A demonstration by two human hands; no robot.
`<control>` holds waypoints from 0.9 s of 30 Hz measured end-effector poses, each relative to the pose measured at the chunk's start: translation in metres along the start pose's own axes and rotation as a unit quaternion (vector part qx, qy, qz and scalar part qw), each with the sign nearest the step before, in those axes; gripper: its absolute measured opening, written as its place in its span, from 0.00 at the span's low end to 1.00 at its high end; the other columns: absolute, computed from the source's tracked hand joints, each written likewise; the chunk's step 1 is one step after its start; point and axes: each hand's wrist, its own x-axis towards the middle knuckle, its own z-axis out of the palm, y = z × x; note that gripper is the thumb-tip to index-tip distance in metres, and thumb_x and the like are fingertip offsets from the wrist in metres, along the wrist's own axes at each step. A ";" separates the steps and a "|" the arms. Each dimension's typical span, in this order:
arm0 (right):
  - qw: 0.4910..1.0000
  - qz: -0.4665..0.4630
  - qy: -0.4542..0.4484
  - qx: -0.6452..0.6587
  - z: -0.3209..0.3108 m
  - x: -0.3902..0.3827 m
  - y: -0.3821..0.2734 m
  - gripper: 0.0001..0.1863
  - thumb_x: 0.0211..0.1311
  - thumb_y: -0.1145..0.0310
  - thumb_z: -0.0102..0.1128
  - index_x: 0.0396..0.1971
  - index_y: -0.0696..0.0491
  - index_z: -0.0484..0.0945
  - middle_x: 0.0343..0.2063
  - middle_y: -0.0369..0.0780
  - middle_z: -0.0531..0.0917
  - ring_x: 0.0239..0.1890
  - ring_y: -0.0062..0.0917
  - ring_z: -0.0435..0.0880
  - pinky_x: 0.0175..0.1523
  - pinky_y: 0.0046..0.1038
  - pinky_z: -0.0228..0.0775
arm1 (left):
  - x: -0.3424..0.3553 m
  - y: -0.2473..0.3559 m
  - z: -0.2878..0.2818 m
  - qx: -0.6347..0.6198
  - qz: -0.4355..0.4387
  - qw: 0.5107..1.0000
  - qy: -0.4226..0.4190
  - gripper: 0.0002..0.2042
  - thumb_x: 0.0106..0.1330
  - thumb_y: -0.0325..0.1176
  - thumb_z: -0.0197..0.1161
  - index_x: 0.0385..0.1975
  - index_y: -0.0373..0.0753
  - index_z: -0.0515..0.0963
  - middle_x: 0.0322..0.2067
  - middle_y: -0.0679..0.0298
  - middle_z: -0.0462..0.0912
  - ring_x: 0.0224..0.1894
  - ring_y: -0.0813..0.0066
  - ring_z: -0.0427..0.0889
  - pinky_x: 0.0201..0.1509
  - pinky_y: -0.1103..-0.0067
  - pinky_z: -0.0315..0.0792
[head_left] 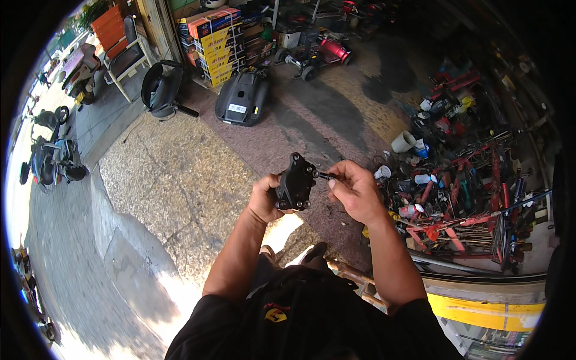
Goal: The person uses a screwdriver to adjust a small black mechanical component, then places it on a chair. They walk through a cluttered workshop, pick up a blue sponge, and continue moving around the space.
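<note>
In front of my body my left hand (264,197) grips a black metal part (296,183) by its left edge. It has rounded lugs with bolts or bolt holes along its rim. My right hand (355,189) pinches a short dark bolt-like piece (327,176) between thumb and fingertips. The inner end of that piece meets the part's right side, by a lug. Whether it sits in a hole there cannot be made out. The fingers of my left hand are partly hidden behind the part.
On the right lies a crowded heap of red racks and tools (462,210), with a white bucket (403,141) at its edge. Ahead on the floor rest a black plastic housing (242,99) and a scooter seat bucket (162,90). Stacked boxes (221,51) stand behind. Scooters (57,156) are parked left.
</note>
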 end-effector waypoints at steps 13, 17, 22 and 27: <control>0.999 -0.020 -0.023 -0.040 0.006 0.003 -0.008 0.07 0.59 0.77 0.59 0.37 0.61 0.76 0.27 0.34 0.80 0.27 0.12 0.74 0.33 0.18 0.69 | -0.007 0.005 -0.006 -0.044 0.000 0.996 -0.073 0.31 0.53 0.44 0.50 0.51 0.22 0.72 0.37 0.43 0.82 0.28 0.58 0.85 0.22 0.75 0.79; 0.998 -0.025 -0.027 -0.049 0.005 0.002 -0.008 0.07 0.59 0.77 0.60 0.37 0.61 0.76 0.27 0.34 0.80 0.28 0.12 0.75 0.34 0.19 0.70 | -0.010 0.006 0.010 -0.046 0.012 0.997 -0.054 0.31 0.52 0.43 0.51 0.51 0.22 0.72 0.36 0.43 0.82 0.29 0.58 0.85 0.24 0.73 0.80; 0.984 -0.087 -0.030 -0.151 0.007 -0.001 -0.015 0.09 0.56 0.78 0.60 0.37 0.62 0.76 0.27 0.40 0.82 0.27 0.18 0.80 0.35 0.24 0.73 | -0.012 0.007 0.013 0.021 0.035 0.999 0.012 0.30 0.52 0.42 0.51 0.51 0.23 0.72 0.37 0.46 0.83 0.32 0.60 0.85 0.33 0.72 0.82; 0.959 -0.111 -0.020 -0.260 0.007 -0.004 -0.025 0.09 0.54 0.77 0.61 0.36 0.62 0.77 0.29 0.45 0.83 0.29 0.29 0.84 0.37 0.28 0.75 | -0.012 0.011 0.015 0.089 0.029 0.995 0.038 0.29 0.51 0.37 0.52 0.52 0.23 0.71 0.38 0.49 0.83 0.34 0.63 0.85 0.38 0.73 0.82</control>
